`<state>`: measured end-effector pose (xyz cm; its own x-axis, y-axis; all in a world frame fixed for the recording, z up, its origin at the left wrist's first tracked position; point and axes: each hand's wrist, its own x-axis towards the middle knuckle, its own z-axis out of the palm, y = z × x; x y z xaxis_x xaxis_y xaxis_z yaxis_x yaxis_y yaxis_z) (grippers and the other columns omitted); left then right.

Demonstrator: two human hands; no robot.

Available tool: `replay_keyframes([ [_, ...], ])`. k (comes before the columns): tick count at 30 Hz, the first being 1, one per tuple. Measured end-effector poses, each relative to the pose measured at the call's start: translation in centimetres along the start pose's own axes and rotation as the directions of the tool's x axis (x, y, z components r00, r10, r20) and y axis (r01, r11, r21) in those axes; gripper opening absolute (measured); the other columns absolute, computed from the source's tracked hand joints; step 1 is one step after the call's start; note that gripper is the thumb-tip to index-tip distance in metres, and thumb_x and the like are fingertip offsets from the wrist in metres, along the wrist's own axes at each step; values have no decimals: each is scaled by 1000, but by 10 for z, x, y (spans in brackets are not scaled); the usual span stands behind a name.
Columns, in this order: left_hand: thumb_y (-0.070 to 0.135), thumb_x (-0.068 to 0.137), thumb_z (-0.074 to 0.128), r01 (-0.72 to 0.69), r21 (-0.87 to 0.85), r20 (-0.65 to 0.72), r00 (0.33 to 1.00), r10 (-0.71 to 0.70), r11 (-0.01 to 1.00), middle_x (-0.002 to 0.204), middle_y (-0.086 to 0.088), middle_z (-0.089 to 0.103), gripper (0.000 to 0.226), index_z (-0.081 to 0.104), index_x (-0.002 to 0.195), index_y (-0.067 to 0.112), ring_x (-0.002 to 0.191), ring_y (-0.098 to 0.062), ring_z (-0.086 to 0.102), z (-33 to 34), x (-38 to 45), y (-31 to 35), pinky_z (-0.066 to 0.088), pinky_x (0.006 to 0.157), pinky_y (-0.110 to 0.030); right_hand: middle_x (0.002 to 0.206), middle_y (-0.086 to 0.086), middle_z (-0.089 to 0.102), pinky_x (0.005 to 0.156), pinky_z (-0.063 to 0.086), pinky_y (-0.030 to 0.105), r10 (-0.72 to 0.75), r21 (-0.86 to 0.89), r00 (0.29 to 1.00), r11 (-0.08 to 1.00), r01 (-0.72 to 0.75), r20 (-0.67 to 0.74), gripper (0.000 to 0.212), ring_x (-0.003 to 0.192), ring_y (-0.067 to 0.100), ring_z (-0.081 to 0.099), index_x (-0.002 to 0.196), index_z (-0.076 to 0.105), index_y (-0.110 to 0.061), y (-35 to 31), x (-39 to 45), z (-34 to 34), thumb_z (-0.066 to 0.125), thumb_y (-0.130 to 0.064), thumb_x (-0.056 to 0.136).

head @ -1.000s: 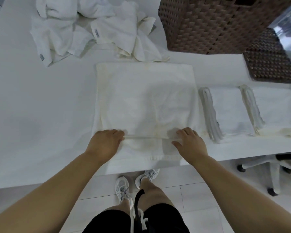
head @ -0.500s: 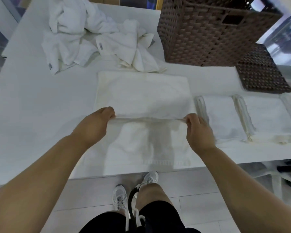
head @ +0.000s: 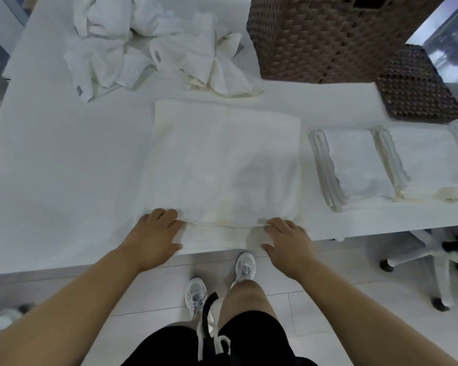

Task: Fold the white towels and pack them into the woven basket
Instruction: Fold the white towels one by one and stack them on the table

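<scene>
White rectangular towel [head: 225, 165] mid-frame: your left hand [head: 154, 237] and right hand [head: 286, 241] palm-down at lower fold edge, fingers curled pinching it, forearms extended.

1. My left hand [head: 156, 235] sits low in the frame, left of centre, palm down, with its fingers bent at the tips.
2. My right hand [head: 286, 240] sits level with it, right of centre, palm down, fingers bent.
3. Both bare forearms run in from the lower corners and converge toward the middle.
</scene>
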<state>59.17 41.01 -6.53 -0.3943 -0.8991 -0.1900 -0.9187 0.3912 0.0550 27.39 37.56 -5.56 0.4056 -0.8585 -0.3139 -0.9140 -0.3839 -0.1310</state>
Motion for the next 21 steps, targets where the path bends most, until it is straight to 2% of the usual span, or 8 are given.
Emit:
replay_keyframes([
  [2, 47, 45, 88, 17, 39, 12, 1000, -17, 999, 98, -9, 63, 61, 70, 96, 19, 83, -33, 64, -1, -2, 4, 55, 65, -44, 134, -1, 49, 100, 37, 41, 29, 11, 1000, 1000, -29, -2, 56, 122, 26, 47, 130, 53, -14, -4, -2, 0, 64, -42, 83],
  [6, 51, 44, 88, 37, 60, 19, 999, -38, 998, 96, -10, 63, 58, 71, 93, 26, 82, -37, 63, -3, -1, 10, 53, 62, -48, 113, 2, 61, 84, 49, 42, 46, -54, 998, 997, -49, -50, 71, 102, 28, 61, 111, 64, -11, -5, -3, 9, 82, -51, 55],
  [9, 49, 46, 88, 12, 54, 20, 1000, -13, 998, 92, -7, 63, 54, 71, 92, 26, 81, -36, 62, -2, -1, 14, 53, 62, -46, 105, 1, 64, 77, 52, 39, 80, -89, 996, 993, -84, -51, 71, 93, 25, 64, 102, 67, -12, -9, -1, 12, 86, -52, 46],
  [13, 51, 43, 87, -36, 65, 26, 999, 34, 997, 89, -2, 63, 58, 72, 91, 23, 80, -34, 63, -2, -3, 16, 53, 60, -43, 100, 2, 66, 74, 54, 37, 11, -57, 988, 998, -20, -154, 54, 87, 26, 67, 95, 69, -12, -3, -2, 14, 89, -36, 50],
  [16, 45, 44, 88, -50, 64, 6, 999, 50, 997, 90, -2, 64, 57, 72, 91, 18, 81, -35, 63, 0, -6, 16, 54, 60, -43, 100, 3, 68, 75, 54, 38, -52, -11, 973, 999, 51, -227, 39, 87, 27, 68, 92, 71, -11, 4, -6, 14, 86, -20, 57],
  [17, 43, 50, 84, -67, 58, -26, 997, 69, 996, 91, -2, 64, 51, 72, 91, 17, 82, -34, 63, 2, -7, 15, 54, 60, -43, 100, 3, 69, 74, 55, 39, -56, 4, 972, 998, 59, -230, 35, 86, 27, 68, 92, 72, -11, 6, -6, 13, 84, -15, 60],
  [19, 40, 67, 61, -91, 10, -92, 991, 92, 996, 92, -1, 63, 35, 71, 89, 15, 82, -33, 64, 4, -9, 15, 54, 61, -41, 101, 1, 70, 75, 54, 39, -38, 54, 974, 997, 51, -223, 28, 86, 28, 69, 93, 74, -12, 12, -5, 12, 81, -9, 66],
  [21, 32, 72, 46, -110, -41, -116, 988, 104, 993, 92, -1, 64, 34, 71, 85, 13, 82, -30, 65, 7, -10, 11, 55, 61, -39, 103, 3, 70, 77, 53, 40, 6, 102, 980, 995, 15, -201, 20, 89, 29, 68, 93, 74, -10, 15, -3, 9, 77, -7, 73],
])
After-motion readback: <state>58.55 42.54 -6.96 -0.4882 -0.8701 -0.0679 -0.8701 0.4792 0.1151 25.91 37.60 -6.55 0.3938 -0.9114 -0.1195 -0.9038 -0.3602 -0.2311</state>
